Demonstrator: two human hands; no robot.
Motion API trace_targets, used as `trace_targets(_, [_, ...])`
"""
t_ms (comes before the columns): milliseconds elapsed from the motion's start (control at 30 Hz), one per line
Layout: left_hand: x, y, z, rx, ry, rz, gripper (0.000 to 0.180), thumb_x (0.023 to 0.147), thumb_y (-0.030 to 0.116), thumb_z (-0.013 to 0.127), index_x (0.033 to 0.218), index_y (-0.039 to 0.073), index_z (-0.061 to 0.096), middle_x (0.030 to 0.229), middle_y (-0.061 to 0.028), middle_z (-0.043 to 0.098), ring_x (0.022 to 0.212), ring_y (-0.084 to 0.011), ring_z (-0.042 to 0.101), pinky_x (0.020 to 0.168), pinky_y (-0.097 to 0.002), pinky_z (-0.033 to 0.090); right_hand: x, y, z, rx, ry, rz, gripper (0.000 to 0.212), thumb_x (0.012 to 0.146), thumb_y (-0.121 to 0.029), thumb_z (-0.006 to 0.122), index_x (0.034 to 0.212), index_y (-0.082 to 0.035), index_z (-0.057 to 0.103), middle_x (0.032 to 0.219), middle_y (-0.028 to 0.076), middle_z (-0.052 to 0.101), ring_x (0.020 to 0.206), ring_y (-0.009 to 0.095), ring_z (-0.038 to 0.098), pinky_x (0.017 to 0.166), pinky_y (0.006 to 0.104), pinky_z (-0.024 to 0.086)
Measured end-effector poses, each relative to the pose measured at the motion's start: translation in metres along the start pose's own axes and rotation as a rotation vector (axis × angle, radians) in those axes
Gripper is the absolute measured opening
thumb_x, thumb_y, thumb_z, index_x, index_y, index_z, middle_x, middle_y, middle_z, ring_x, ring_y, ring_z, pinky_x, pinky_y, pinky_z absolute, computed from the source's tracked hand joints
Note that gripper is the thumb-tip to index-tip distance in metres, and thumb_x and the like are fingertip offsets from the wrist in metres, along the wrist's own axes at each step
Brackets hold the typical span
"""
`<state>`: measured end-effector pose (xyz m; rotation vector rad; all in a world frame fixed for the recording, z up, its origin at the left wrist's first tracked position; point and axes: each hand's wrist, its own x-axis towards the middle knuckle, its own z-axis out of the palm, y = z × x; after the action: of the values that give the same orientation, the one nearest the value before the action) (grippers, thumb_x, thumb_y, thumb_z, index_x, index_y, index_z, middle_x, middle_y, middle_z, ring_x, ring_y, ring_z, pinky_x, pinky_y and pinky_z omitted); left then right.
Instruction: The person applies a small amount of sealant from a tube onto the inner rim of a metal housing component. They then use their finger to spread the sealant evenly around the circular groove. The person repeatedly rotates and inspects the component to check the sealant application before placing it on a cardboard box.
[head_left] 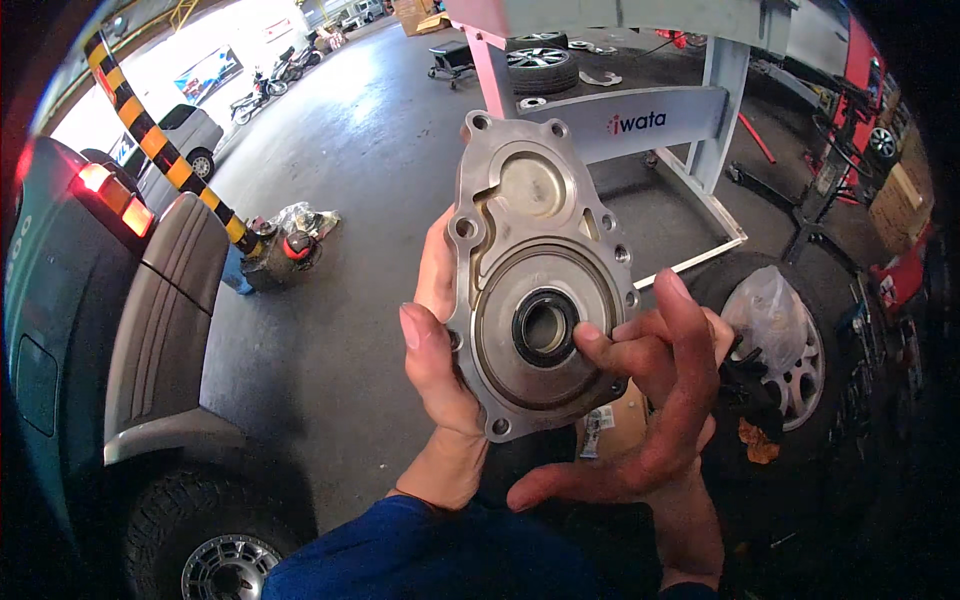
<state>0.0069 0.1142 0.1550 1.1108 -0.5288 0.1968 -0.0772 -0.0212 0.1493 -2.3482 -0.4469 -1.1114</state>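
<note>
- While the left hand [440, 350] holds it upright above the concrete floor [340, 160], the cast metal cover plate [535, 270] fills the middle of the view, its inner face turned toward the camera.
- The left grip is clamped on the plate's left edge: the thumb lies over the lower left rim, and fingers show behind the edge higher up.
- The plate is pale grey, with bolt holes around its flange, a shallow round recess near the top and a larger round boss lower down.
- A black oil seal [545, 327] sits in the centre of that boss, ringing an open bore.
- The right hand [650, 390] is at the plate's lower right, its fingers spread apart and closed on nothing; one fingertip [587, 337] touches the right side of the seal.
- A blue sleeve [400, 555] covers the left forearm at the lower edge.
- At the left stands a grey vehicle [150, 330] with a lit red tail lamp [115, 195] and a knobby tyre [200, 530] below it.
- A yellow-and-black striped post [165, 150] leans behind the vehicle.
- Beyond the plate stands a light grey steel frame [640, 120].
- On the floor at the right lies a wheel [790, 340] with a clear plastic bag on it, just beside the right hand.
</note>
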Motion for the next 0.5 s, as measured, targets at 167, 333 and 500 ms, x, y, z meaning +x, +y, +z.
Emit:
trace_targets(167, [-0.003,-0.001,0.0,0.034,0.024,0.016,0.107,0.087,0.082,0.031,0.146,-0.007,0.029,0.141,-0.018,0.045,0.13,-0.0253,0.047,0.108,-0.0379,0.038,-0.003,-0.001,0.003,0.034,0.04,-0.02,0.136,0.046,-0.081,0.079,0.136,0.014,0.039,0.125,0.016,0.056,0.085,0.016,0.054,0.091,0.0412,0.037])
trace_targets(333, [-0.003,0.0,0.001,0.051,0.015,0.046,0.109,0.084,0.083,0.037,0.147,-0.006,0.027,0.142,-0.0186,0.044,0.129,-0.0259,0.048,0.107,-0.0387,0.04,-0.008,-0.006,0.012,0.047,0.089,0.002,0.139,0.048,-0.078,0.081,0.141,0.012,0.03,0.116,0.013,0.058,0.089,0.016,0.054,0.09,0.0391,0.04])
trace_targets(500, [-0.005,-0.005,0.005,0.021,0.05,0.064,0.111,0.084,0.083,0.039,0.148,-0.006,0.024,0.142,-0.0193,0.043,0.128,-0.0266,0.049,0.107,-0.0391,0.041,-0.013,-0.012,0.024,0.15,0.137,0.063,0.143,0.05,-0.076,0.082,0.145,0.011,0.02,0.104,0.008,0.059,0.093,0.017,0.054,0.091,0.0375,0.04])
